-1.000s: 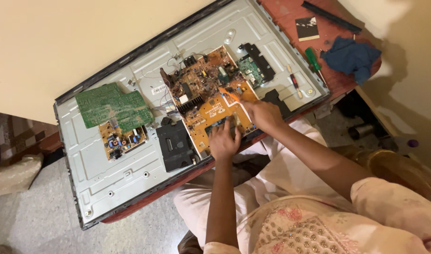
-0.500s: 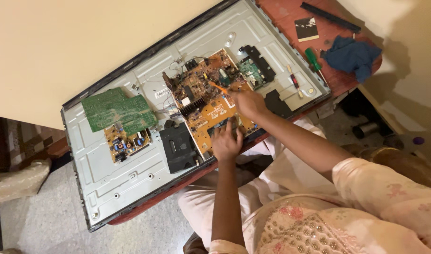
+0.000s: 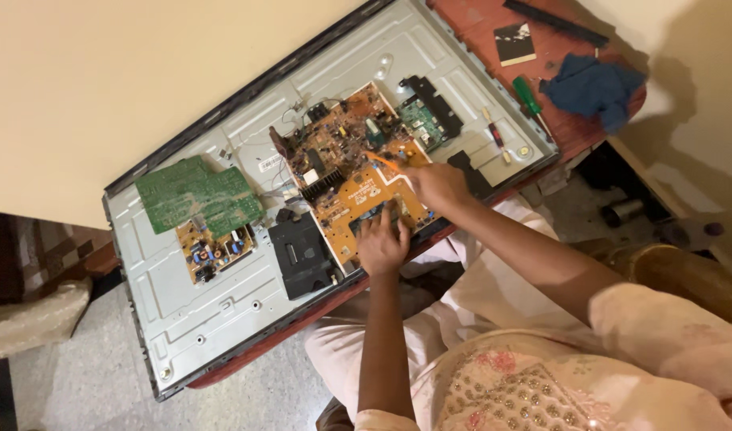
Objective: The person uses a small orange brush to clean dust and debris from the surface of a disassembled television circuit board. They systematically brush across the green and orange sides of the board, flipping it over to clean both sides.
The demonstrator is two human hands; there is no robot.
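Flanking the brown circuit board [image 3: 346,172]: green board [image 3: 196,194], green-handled screwdriver [image 3: 530,96], blue cloth [image 3: 593,86].

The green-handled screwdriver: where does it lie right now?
In the head view, the green-handled screwdriver lies at the upper right on the red table, between the grey back panel and the blue cloth.

Warm dim indoor light; soft shadows at right; slight blur

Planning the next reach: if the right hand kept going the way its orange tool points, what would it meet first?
The right hand aims the orange tool up-left across the brown circuit board. It would likely meet that board's upright components first, near the black heatsink, though tool height is unclear.
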